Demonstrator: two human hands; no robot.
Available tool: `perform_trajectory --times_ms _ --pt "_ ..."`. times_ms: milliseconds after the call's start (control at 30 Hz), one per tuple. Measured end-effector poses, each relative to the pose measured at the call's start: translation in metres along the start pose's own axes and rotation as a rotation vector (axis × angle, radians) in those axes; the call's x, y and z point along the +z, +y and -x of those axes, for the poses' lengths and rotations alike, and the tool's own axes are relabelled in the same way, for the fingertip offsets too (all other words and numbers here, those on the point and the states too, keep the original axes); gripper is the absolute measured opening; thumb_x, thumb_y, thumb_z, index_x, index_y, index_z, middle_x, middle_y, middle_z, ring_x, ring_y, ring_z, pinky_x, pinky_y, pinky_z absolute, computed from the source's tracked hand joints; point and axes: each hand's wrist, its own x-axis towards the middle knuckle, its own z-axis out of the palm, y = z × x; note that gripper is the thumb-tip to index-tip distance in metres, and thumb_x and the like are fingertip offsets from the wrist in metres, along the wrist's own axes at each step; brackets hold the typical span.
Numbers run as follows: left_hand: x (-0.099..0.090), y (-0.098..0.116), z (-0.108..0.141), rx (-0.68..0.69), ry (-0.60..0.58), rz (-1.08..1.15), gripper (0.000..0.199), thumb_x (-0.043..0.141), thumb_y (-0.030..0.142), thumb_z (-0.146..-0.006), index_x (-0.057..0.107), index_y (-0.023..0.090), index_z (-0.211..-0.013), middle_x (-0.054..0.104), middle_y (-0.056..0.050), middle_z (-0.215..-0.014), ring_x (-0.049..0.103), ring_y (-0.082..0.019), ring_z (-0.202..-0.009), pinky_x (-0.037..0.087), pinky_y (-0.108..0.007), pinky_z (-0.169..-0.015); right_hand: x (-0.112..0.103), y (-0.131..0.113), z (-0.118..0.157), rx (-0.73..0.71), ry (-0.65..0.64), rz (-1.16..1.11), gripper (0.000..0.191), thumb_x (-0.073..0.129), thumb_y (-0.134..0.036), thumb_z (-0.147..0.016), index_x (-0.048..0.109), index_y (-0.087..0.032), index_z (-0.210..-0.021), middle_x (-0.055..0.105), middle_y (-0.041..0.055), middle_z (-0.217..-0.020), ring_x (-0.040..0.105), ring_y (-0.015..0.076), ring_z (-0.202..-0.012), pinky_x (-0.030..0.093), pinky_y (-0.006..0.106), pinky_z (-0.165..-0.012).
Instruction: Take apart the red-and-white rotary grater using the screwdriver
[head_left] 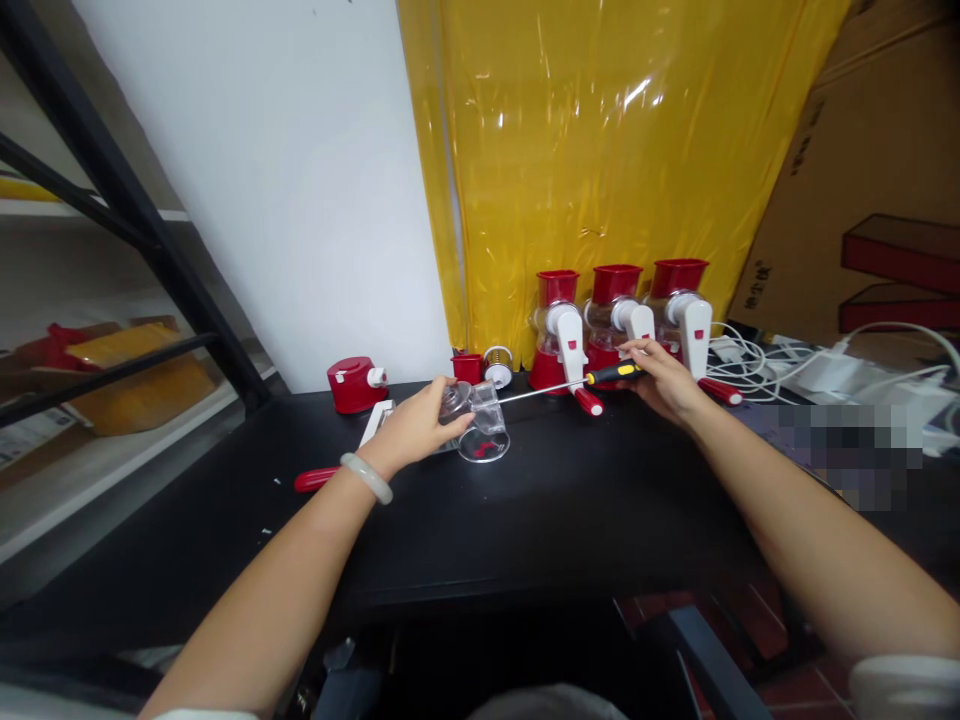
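Observation:
My left hand (421, 424) is wrapped round a clear plastic housing (487, 442) that lies on the black table. A white crank with a red handle (316, 479) lies beside and partly under that hand. In my right hand (661, 380) is a screwdriver (616, 373) with a black and yellow handle. Its long metal shaft points left, and the tip is at the clear housing's upper part. The exact contact of the tip is too small to make out.
Several red and white rotary graters (559, 330) stand at the back right. A red base (356, 386) stands back left, a red hopper (466, 368) and a drum (498, 367) at the back middle. White cables (757, 370) lie on the black table (555, 530) at right.

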Motion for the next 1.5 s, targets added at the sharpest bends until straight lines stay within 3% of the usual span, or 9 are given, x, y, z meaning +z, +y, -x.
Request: perform_trajectory --times_ms 200,433,567,733,1000,1133,1267,1367,1500 --pt "0.000 0.001 0.000 0.006 0.011 -0.007 0.061 0.050 0.063 -0.090 0.046 0.018 -0.131 0.068 -0.014 -0.110 0.068 -0.031 -0.094 0.050 -0.040 -0.074 0.002 -0.005 0.003 0.023 -0.049 -0.041 0.031 0.078 -0.045 -0.073 0.061 -0.028 -0.093 0.056 -0.0011 -0.079 0.058 0.0159 -0.073 0.054 0.032 -0.064" --pt "0.001 -0.001 0.000 0.006 0.004 -0.016 0.060 0.049 0.064 -0.091 0.046 0.019 -0.131 0.068 -0.015 -0.113 0.068 -0.032 -0.096 0.049 -0.039 -0.074 -0.005 0.002 -0.004 0.034 0.028 0.200 0.050 0.055 -0.072 -0.081 0.063 -0.023 -0.083 0.057 0.0019 -0.066 0.055 0.0162 -0.056 0.049 0.031 -0.051" --pt "0.000 0.000 0.000 0.011 0.006 -0.026 0.059 0.049 0.064 -0.091 0.046 0.019 -0.130 0.069 -0.014 -0.110 0.068 -0.031 -0.094 0.049 -0.039 -0.073 -0.009 0.003 -0.003 -0.010 0.039 0.353 0.039 0.060 -0.062 -0.084 0.065 -0.024 -0.084 0.055 0.0003 -0.061 0.047 0.0136 -0.047 0.038 0.028 -0.045" --pt "0.000 0.000 0.000 0.008 0.000 -0.017 0.058 0.049 0.063 -0.091 0.046 0.019 -0.130 0.068 -0.014 -0.111 0.068 -0.031 -0.096 0.049 -0.039 -0.075 -0.001 0.001 -0.002 -0.010 0.014 0.084 0.032 0.071 -0.054 -0.075 0.059 -0.027 -0.087 0.059 -0.0004 -0.080 0.056 0.0154 -0.064 0.048 0.029 -0.054" --pt "-0.001 0.001 0.000 0.005 0.002 -0.004 0.059 0.051 0.062 -0.091 0.046 0.018 -0.131 0.068 -0.014 -0.112 0.068 -0.031 -0.094 0.049 -0.039 -0.073 0.004 -0.014 0.005 0.113 -0.052 -0.202 0.024 0.068 -0.025 -0.069 0.064 -0.027 -0.092 0.057 -0.0001 -0.080 0.060 0.0175 -0.076 0.055 0.033 -0.066" --pt "-0.001 0.001 0.000 0.002 0.003 0.003 0.060 0.050 0.063 -0.090 0.047 0.018 -0.131 0.068 -0.015 -0.111 0.068 -0.031 -0.095 0.049 -0.039 -0.075 0.003 -0.011 0.002 0.097 -0.044 -0.166 0.018 0.065 -0.039 -0.077 0.064 -0.026 -0.090 0.059 0.0010 -0.080 0.062 0.0185 -0.074 0.056 0.035 -0.065" --pt "0.000 0.001 0.000 0.004 -0.002 -0.003 0.060 0.050 0.063 -0.091 0.047 0.019 -0.131 0.068 -0.015 -0.112 0.067 -0.031 -0.095 0.049 -0.039 -0.075 -0.003 0.002 -0.006 0.086 0.004 0.058 0.040 0.053 -0.064 -0.086 0.062 -0.025 -0.082 0.053 0.0008 -0.060 0.056 0.0197 -0.056 0.050 0.036 -0.056" --pt "0.000 0.000 0.000 0.005 -0.005 -0.002 0.060 0.050 0.062 -0.091 0.045 0.018 -0.131 0.068 -0.015 -0.113 0.067 -0.031 -0.096 0.049 -0.040 -0.075 -0.008 0.009 -0.008 0.017 -0.005 0.217 0.036 0.058 -0.060 -0.086 0.064 -0.025 -0.083 0.044 -0.0027 -0.048 0.047 0.0170 -0.046 0.042 0.033 -0.052" --pt "0.000 0.000 0.000 0.005 -0.005 -0.006 0.060 0.050 0.062 -0.091 0.045 0.018 -0.132 0.068 -0.015 -0.113 0.068 -0.032 -0.096 0.049 -0.040 -0.076 -0.004 0.003 -0.004 0.050 0.015 0.119 0.016 0.067 -0.040 -0.078 0.065 -0.025 -0.083 0.053 -0.0021 -0.060 0.045 0.0137 -0.049 0.040 0.030 -0.051"
